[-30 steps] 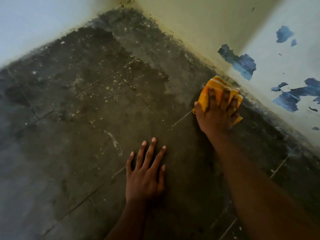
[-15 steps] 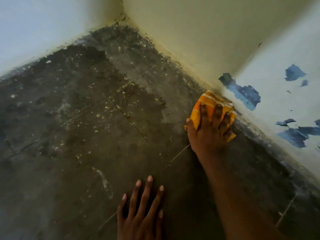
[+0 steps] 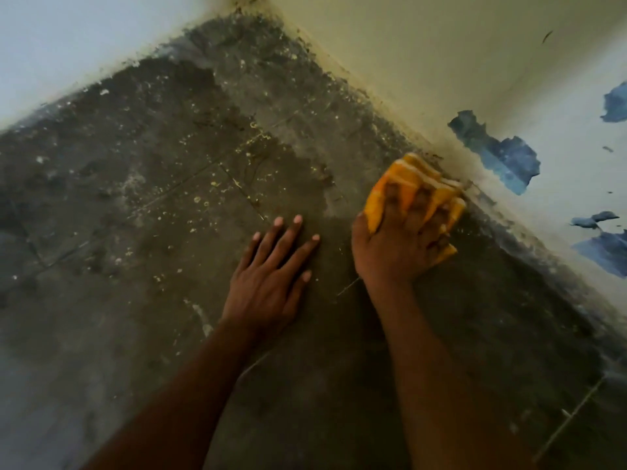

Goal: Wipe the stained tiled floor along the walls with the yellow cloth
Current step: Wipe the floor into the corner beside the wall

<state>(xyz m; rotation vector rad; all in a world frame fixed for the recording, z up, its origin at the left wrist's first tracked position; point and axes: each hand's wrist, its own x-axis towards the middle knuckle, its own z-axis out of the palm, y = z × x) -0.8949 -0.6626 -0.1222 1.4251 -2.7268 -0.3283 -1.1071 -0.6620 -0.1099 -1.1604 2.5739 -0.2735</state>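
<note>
The yellow cloth (image 3: 412, 179), bunched with pale stripes, lies on the dark stained tiled floor (image 3: 163, 205) right at the foot of the right wall (image 3: 424, 72). My right hand (image 3: 403, 242) grips it from above, fingers curled into the folds, and presses it down. My left hand (image 3: 271, 279) rests flat on the floor just left of it, fingers spread and straight. The floor is dark and wet-looking near my hands; paler specks and grime spread toward the corner.
Two walls meet in a corner (image 3: 258, 5) at the top of the view. The left wall (image 3: 61, 45) is pale. Blue patches of peeled paint (image 3: 502, 157) mark the right wall just beyond the cloth. Grout lines (image 3: 570, 418) cross the floor.
My right hand has drawn the cloth slightly back along the right wall. My left hand has shifted forward on the floor and sits closer to the right hand.
</note>
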